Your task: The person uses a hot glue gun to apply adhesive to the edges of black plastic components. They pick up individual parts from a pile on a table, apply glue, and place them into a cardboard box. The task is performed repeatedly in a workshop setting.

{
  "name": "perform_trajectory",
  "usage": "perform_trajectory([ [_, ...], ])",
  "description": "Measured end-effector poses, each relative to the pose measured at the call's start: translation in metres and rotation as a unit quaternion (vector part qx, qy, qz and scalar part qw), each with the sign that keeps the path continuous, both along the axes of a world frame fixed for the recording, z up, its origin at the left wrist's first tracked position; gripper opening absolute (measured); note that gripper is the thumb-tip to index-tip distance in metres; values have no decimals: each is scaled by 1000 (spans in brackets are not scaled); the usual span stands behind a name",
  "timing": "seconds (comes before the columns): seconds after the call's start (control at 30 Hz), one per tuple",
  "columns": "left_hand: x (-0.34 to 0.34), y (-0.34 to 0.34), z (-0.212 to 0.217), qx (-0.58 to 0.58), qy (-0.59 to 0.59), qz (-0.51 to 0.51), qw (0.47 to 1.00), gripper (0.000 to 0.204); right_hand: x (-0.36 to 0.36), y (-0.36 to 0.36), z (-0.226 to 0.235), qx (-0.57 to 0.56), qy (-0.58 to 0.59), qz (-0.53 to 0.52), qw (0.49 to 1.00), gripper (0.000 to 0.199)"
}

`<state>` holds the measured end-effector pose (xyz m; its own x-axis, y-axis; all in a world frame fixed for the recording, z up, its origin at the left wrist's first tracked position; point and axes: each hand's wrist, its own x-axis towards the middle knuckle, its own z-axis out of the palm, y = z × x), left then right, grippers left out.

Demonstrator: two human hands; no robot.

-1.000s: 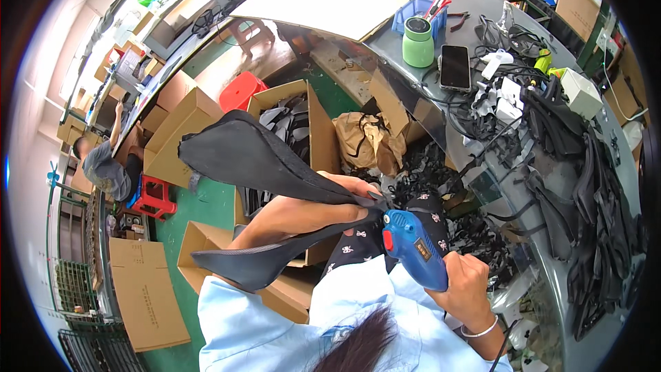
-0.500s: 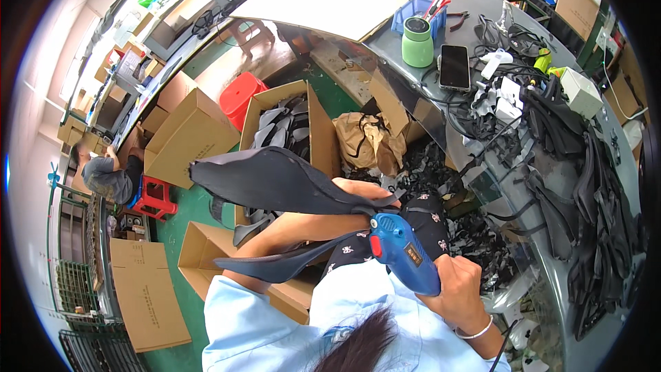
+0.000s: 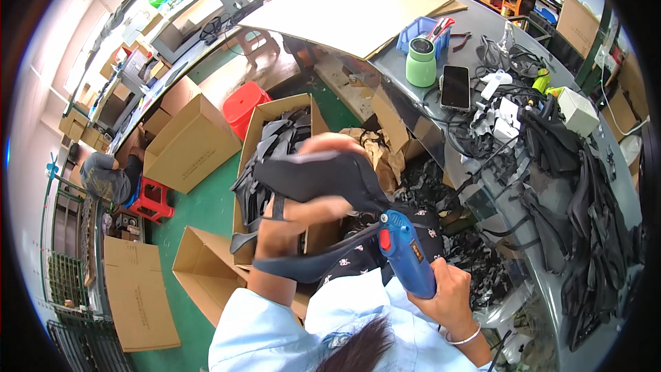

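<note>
My left hand, smeared by motion, grips a curved black padded strap. Some fingers show above the pad and part of the hand below it; the palm is hidden behind. A second black padded length hangs beneath, crossing my left forearm and narrowing toward the tool. In my right hand is a blue handheld power tool with a red trigger, its fingers wrapped round the lower body. The narrow ends of the black pieces meet at the tool's head, where blur hides whether they touch it.
An open carton of black pieces stands ahead, with another open carton at left. On the grey table at right are a green bottle, a phone and black straps. A seated person is far left.
My left hand has moved up and left from the tool's head, and the upper pad has swung to the right. The tool in my right hand stands slightly more upright.
</note>
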<state>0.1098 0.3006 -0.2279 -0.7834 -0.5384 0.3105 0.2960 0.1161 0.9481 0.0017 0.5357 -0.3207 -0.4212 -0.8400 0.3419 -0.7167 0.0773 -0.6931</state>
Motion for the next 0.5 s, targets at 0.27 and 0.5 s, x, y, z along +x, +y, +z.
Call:
perform_trajectory([
  [0.27,-5,28,-24,90,182,138,969,28,2,0,5,2,-14,-5,1000,38],
  [0.5,-12,39,-38,61,199,131,969,24,5,-1,10,0,-59,7,998,39],
])
